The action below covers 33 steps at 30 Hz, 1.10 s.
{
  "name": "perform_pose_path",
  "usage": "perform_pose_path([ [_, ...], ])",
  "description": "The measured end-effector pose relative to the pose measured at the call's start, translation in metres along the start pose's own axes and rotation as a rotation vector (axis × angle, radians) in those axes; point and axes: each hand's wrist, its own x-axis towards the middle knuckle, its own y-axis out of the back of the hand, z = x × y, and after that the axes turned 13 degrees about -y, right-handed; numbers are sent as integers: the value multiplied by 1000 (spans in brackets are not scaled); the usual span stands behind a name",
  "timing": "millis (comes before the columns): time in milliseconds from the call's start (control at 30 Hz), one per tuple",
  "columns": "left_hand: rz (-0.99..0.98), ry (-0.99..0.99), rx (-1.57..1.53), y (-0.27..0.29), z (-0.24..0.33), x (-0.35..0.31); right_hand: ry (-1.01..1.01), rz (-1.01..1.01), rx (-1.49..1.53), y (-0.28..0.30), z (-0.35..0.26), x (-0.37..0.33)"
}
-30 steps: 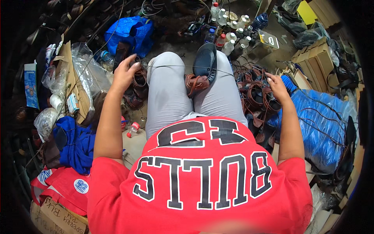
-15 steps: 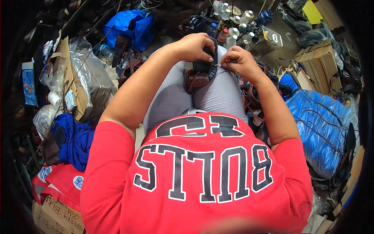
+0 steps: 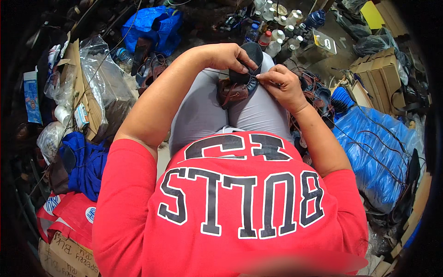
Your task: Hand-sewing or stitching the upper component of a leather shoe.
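Note:
On my lap, between my grey-trousered thighs, rests a shoe (image 3: 232, 94) with a brown leather upper and a black sole (image 3: 253, 51). My left hand (image 3: 234, 59) is closed on the sole from the left, fingers curled over its inner side. From the right, my right hand (image 3: 282, 86) is pinched at the shoe's edge, its fingertips close to those of the left hand. Whatever lies in that pinch is too small to make out. A thin dark strand (image 3: 217, 71) runs leftward from the shoe under my left wrist.
Bottles (image 3: 275, 40) stand in a cluster beyond my knees. Brown shoes (image 3: 318, 94) are piled by my right thigh. Blue plastic-wrapped goods (image 3: 376, 150) and cardboard boxes (image 3: 377, 73) lie right; a clear plastic-covered bundle (image 3: 108, 81) and blue cloth (image 3: 85, 164) lie left.
My right hand has come in leftward and slightly nearer, up against the shoe's edge. The shoe has tilted a little, showing more of the black sole, while my left hand keeps hold.

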Motion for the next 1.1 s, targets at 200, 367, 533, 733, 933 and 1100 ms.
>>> perform_pose_path([
  [200,-60,-33,96,0,1,-3,69,-104,-598,11,-40,2],
  [367,30,-82,311,2,0,5,114,-223,-863,2,-54,24],
  [533,542,-137,582,-30,1,-4,-370,-296,-61,9,-16,28],
  [733,284,215,344,-28,4,-109,-278,-275,-13,19,10,6],
  [933,898,219,-302,3,-15,-155,-232,307,152,-1,80,7],
  [1100,952,-715,-1506,-22,22,-89,-713,416,1773,3,25,23],
])
